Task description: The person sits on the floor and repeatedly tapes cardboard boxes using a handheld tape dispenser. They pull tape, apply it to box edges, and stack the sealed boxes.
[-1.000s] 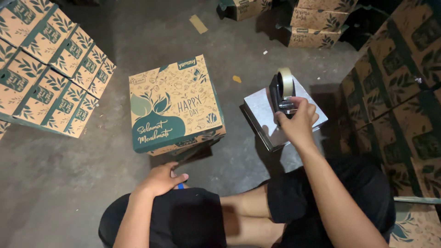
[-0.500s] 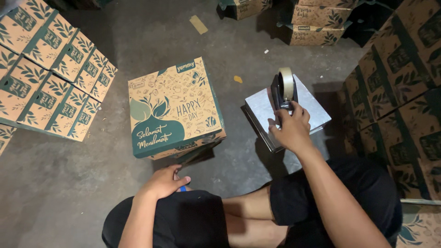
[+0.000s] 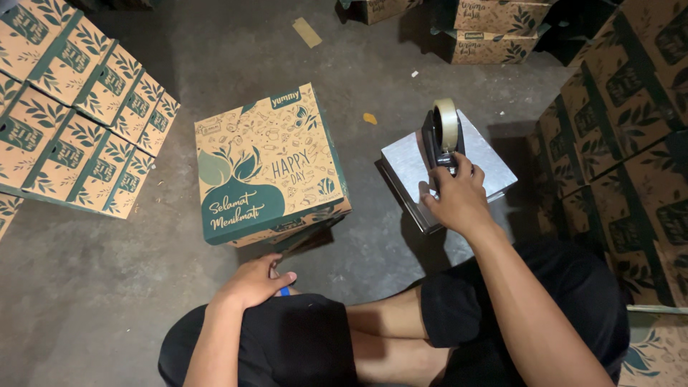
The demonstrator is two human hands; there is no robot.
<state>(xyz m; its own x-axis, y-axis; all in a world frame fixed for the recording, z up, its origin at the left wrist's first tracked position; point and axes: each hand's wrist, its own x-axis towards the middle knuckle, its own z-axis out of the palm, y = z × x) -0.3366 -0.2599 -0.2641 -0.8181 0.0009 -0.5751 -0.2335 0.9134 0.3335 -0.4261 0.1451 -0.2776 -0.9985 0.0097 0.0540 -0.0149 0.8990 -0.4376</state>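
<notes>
Lying on the grey floor (image 3: 93, 287), a tan and green printed carton (image 3: 269, 168) serves as the landmark, with one corner lifted slightly off the ground. Left of the carton, a row of matching stacked boxes (image 3: 79, 122) is seen. Just below the carton, the left hand (image 3: 254, 281) is rested on a dark-clad knee (image 3: 287, 337), its fingers loosely curled with a small blue object partly hidden under them; whether it is gripped cannot be told. Right of the carton, a tape dispenser (image 3: 441, 140) carrying a pale roll is stood on a flat silver-grey sheet stack (image 3: 476, 161). The right hand (image 3: 455, 197) is closed around the dispenser's handle, fingers wrapped firmly. Further right of the carton, more printed boxes (image 3: 631, 143) are piled against the edge; others (image 3: 494, 32) are placed above it
</notes>
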